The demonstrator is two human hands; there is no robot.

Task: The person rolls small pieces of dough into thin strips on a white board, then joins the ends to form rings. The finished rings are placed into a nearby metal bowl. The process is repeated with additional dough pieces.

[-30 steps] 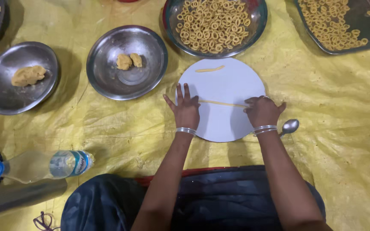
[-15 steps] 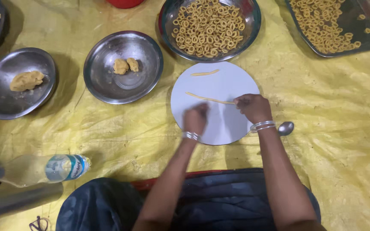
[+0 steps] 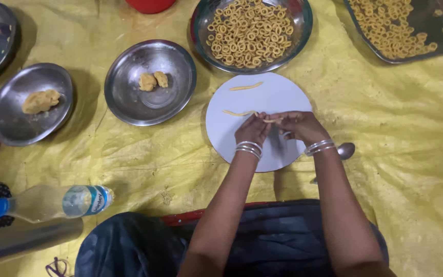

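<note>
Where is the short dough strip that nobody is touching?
The short dough strip lies at the far edge of the white round board, just below the bowl of rings.

The sheet on the floor is yellow. The round board is pale grey-white, the dough strips golden yellow like the rings. Bowls shine silver. The bottle has a blue cap, and the bangles are silver.
</note>
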